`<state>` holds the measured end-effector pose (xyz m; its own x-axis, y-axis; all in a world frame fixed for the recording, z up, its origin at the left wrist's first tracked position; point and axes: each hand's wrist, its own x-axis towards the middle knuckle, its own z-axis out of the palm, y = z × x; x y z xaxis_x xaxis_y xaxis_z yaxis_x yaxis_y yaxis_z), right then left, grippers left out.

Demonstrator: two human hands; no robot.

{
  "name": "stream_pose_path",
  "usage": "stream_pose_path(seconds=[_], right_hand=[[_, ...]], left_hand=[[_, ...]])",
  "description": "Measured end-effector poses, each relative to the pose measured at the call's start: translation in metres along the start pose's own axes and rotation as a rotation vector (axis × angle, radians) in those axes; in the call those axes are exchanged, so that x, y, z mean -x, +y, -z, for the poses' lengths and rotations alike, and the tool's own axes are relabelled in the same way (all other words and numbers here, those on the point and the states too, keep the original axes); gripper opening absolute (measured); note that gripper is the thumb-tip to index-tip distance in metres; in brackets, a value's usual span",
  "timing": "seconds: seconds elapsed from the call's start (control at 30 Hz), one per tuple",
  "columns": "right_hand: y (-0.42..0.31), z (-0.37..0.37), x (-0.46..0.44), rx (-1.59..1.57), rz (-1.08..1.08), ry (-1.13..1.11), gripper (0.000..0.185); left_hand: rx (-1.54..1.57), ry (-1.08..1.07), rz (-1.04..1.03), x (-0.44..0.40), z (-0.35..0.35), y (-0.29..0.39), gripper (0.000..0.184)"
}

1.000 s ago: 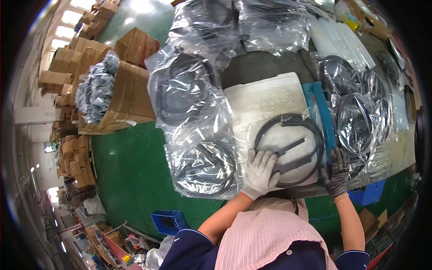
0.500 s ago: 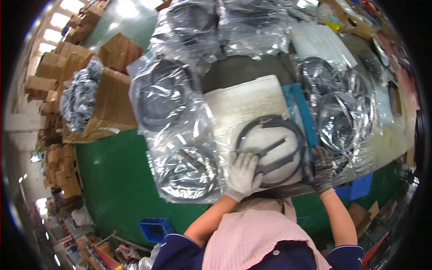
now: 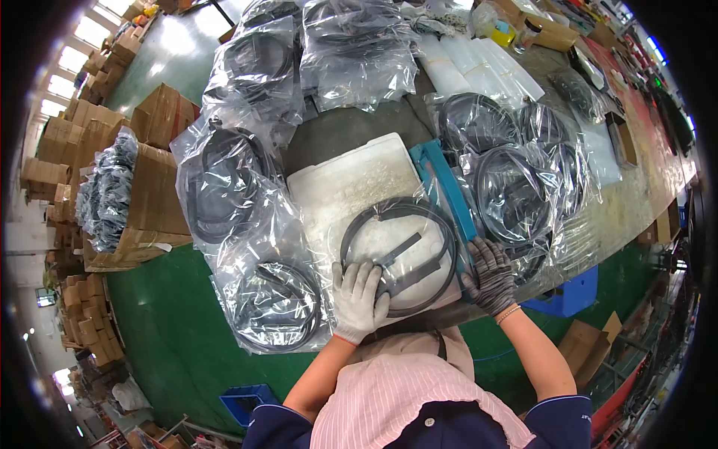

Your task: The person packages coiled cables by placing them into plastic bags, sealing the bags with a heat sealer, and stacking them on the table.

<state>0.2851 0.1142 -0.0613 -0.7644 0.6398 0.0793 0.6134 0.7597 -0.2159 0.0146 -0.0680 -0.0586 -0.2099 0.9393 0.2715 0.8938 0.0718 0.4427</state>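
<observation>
A coiled black cable [image 3: 351, 231] lies in a clear plastic bag on a worn white board [image 3: 351, 170]. My left hand [image 3: 360, 299], in a whitish glove, rests flat on the coil's lower left with its fingers stretched out. Along the board's right edge runs a long teal bar-shaped device [image 3: 449, 191], which looks like a bag sealer. My right hand [image 3: 490, 277], in a dark striped glove, is closed around its near end. The bag's right edge reaches the teal device; whether it lies under the bar is hard to see.
Bagged cable coils [image 3: 273, 307] lie to the left, with more bagged coils [image 3: 512, 194] to the right. Flat clear bags [image 3: 479, 63] are stacked at the back. A carton [image 3: 157, 194] stands left of the table. Blue crates [image 3: 250, 404] sit on the green floor.
The camera view has shifted, so the table and both hands appear farther left. My hands stay at the same places on the bagged cable and the teal device.
</observation>
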Motion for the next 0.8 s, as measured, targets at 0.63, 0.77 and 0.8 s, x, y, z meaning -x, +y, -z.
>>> stream_pose_path(seconds=[0.63,0.77,0.8], right_hand=[[0.009,-0.022,0.114,-1.476,-0.689,0.511,0.036],[-0.02,0.013,0.126,-1.444,-0.577,-0.22,0.022],[-0.021,-0.002,0.127,-1.202,-0.256,-0.231,0.031]], left_hand=[[-0.177,-0.79,0.511,-0.18,0.013,0.004,0.079],[0.038,-0.826,0.687,-0.15,0.094,0.038,0.055],[0.16,-0.719,0.753,-0.123,0.1,0.029,0.044]])
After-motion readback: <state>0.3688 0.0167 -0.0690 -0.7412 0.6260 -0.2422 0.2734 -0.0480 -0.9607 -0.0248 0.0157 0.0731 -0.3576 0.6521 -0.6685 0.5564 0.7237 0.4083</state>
